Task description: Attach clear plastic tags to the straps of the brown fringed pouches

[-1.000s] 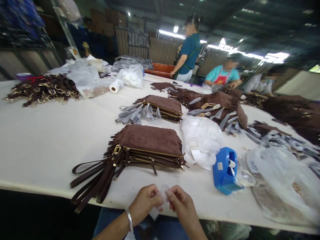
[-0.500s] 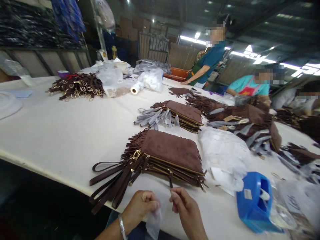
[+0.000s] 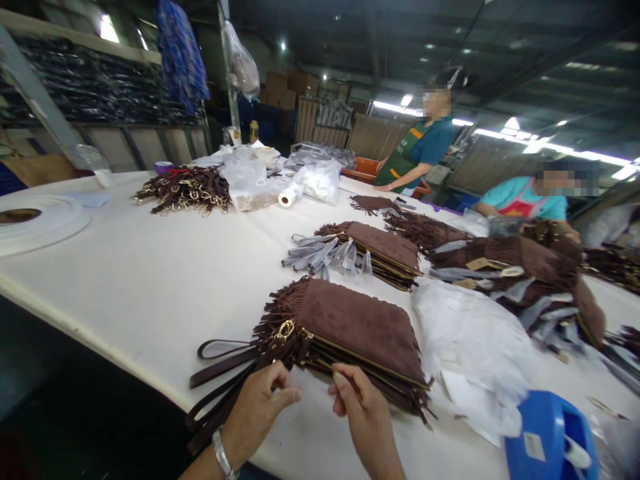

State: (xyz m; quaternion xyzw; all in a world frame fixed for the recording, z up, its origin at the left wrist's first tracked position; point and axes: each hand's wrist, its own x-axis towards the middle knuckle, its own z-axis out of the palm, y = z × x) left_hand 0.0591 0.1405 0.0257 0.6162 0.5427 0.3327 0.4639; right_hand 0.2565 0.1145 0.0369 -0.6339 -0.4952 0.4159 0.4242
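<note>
In front of me lies a stack of brown suede fringed pouches with gold zips, their wrist straps fanning out to the left. At the stack's front edge, my left hand is closed, thumb and fingers pinching a small clear plastic sleeve. The sleeve stretches toward my right hand, whose thumb and forefinger are pressed together beside the lower zips. What the right fingertips hold is hidden.
A second pouch stack has plastic-wrapped straps. White plastic bags and a blue tape dispenser are to the right. Metal-clasped straps are heaped at the far left. Two co-workers are across the table.
Both hands have moved up to the pouches' front edge, and the plastic sleeve has risen from below the table edge to between them. The zip pull at my right fingertips no longer shows.
</note>
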